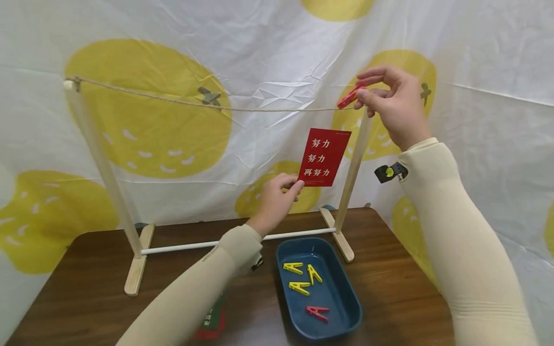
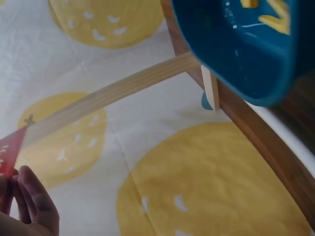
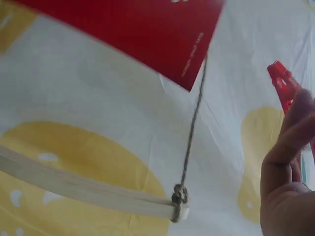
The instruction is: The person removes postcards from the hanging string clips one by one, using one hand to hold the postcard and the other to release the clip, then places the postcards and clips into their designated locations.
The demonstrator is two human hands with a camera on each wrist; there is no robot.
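Observation:
My left hand [image 1: 277,197] pinches a red card [image 1: 325,157] with white lettering by its lower left corner. The card hangs in the air below the twine [image 1: 259,110], near the right post. Up by the right end of the twine, my right hand [image 1: 396,103] holds a red clothespin [image 1: 349,97] between thumb and fingers, its tip close to the twine. In the right wrist view the clothespin [image 3: 283,86] points away from the fingers, and the card's corner [image 3: 189,78] overlaps the twine. The left wrist view catches only the card's edge [image 2: 12,147] at the fingertips.
A wooden frame with a left post [image 1: 101,168] and right post [image 1: 352,178] stands on the brown table [image 1: 389,269]. A blue tray [image 1: 342,288] holds several yellow clothespins [image 1: 298,287] and a red clothespin [image 1: 317,312]. More cards [image 1: 214,319] lie partly under the left forearm.

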